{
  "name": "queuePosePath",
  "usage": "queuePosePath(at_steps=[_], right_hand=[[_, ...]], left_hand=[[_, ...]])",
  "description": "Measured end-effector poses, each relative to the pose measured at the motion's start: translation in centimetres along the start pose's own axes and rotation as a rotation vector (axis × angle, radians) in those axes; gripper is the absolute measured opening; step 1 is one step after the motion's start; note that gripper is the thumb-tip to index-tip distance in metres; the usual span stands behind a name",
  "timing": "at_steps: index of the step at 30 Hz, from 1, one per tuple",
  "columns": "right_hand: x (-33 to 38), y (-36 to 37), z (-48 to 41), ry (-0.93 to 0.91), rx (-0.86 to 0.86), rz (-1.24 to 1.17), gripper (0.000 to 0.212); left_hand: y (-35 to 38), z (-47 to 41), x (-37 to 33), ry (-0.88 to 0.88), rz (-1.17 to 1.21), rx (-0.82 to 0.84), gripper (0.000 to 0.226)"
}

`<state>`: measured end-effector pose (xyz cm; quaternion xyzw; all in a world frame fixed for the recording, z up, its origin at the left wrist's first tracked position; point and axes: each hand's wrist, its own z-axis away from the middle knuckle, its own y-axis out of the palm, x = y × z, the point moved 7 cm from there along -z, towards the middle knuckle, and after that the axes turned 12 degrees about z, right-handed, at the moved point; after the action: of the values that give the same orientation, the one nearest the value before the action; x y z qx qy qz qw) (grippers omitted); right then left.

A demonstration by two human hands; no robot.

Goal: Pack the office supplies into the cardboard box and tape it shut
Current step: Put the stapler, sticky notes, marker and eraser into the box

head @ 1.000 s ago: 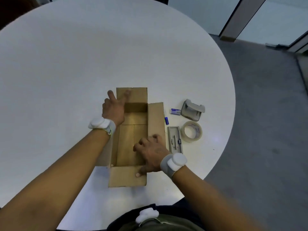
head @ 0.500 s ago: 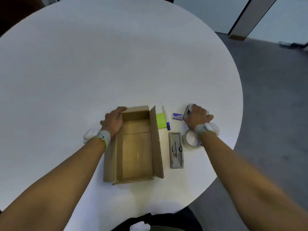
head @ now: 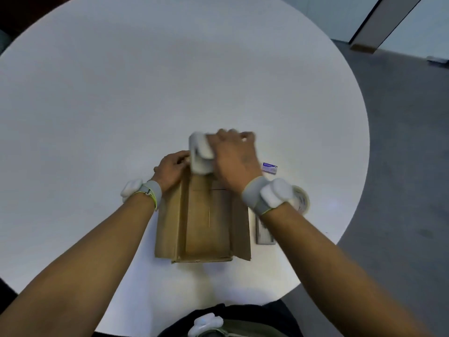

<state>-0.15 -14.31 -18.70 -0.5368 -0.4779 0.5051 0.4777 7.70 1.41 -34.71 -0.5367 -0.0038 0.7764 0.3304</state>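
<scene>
Over the far end of the open cardboard box [head: 206,222], the right hand [head: 234,161] grips the grey hole punch [head: 200,154]; the left hand [head: 171,171] clasps the far-left corner. Packing has begun; lowering it inside comes next.

I see open table [head: 121,105] all around the box's [head: 206,222] far and left sides; tape roll [head: 301,200] and stapler [head: 263,235] crowd its right.

1 box [head: 206,222] | 1 hole punch [head: 200,154] | 1 tape roll [head: 302,199] | 1 stapler [head: 263,235] | 1 staples pk [head: 269,168]
</scene>
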Motion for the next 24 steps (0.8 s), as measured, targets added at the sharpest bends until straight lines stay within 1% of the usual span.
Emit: queuePosePath(at_steps=[2, 3, 5, 6, 7, 10, 12, 14, 16, 17, 18, 19, 20, 21, 22, 23, 24], right_hand=[[4.6, 3.3, 0.1, -0.129, 0.228, 0.03, 0.032], [6.1, 5.7, 0.3, -0.159, 0.353, 0.062, 0.029], [7.8, 10.5, 1.0, -0.178, 0.552, 0.096, 0.034], [8.4, 12.5, 1.2, -0.175, 0.592, 0.103, 0.037], [8.7, 13.8, 1.1, -0.166, 0.581, 0.111, 0.039], [8.5, 15.5, 0.3, -0.125, 0.477, 0.115, 0.04], [8.4, 16.0, -0.2, -0.123, 0.476, 0.108, 0.04], [8.6, 15.8, -0.4, -0.136, 0.49, 0.113, 0.047], [8.2, 14.0, -0.5, -0.155, 0.5, 0.045, 0.06], [7.5, 12.2, -0.6, -0.155, 0.439, -0.021, 0.059], [6.2, 9.8, -0.6, -0.125, 0.314, -0.079, 0.053], [4.1, 7.3, -0.4, -0.042, 0.145, -0.111, 0.045], [1.2, 5.4, 0.3, 0.09, -0.01, -0.136, 0.037], [-2.2, 4.7, 1.8, 0.265, -0.104, -0.183, 0.032], [-5.6, 5.5, 3.9, 0.435, -0.127, -0.246, 0.027], [-8.6, 7.2, 6.2, 0.579, -0.07, -0.289, 0.025], [-10.7, 9.3, 8.3, 0.662, 0.046, -0.289, 0.025]], left_hand=[[-0.2, -0.2, 0.4, -0.007, 0.075, 0.031, 0.03], [-0.2, -0.2, 0.3, -0.012, 0.088, 0.042, 0.031], [-0.4, 0.0, 0.2, -0.024, 0.067, 0.038, 0.033], [-0.5, 0.1, 0.2, -0.027, 0.063, 0.032, 0.033], [-0.6, 0.1, 0.6, -0.028, 0.056, 0.023, 0.033], [-0.7, 0.1, 1.1, -0.015, 0.05, -0.003, 0.034], [-1.0, 0.3, 1.0, -0.007, 0.048, -0.029, 0.034], [-1.4, 0.6, 0.6, 0.002, 0.03, -0.066, 0.033], [-1.4, 0.6, 0.4, 0.004, -0.006, -0.092, 0.032], [-1.4, 0.7, 0.2, 0.011, -0.021, -0.096, 0.031], [-1.3, 0.8, 0.0, 0.018, -0.036, -0.098, 0.032], [-1.2, 0.8, -0.2, 0.019, -0.055, -0.105, 0.032], [-1.2, 0.8, -0.1, 0.014, -0.08, -0.118, 0.033], [-1.2, 0.9, -0.1, 0.011, -0.106, -0.131, 0.033], [-1.2, 1.0, -0.1, 0.009, -0.122, -0.138, 0.034], [-1.1, 1.0, -0.1, 0.012, -0.131, -0.141, 0.034], [-1.1, 1.1, -0.1, 0.012, -0.131, -0.141, 0.034]])
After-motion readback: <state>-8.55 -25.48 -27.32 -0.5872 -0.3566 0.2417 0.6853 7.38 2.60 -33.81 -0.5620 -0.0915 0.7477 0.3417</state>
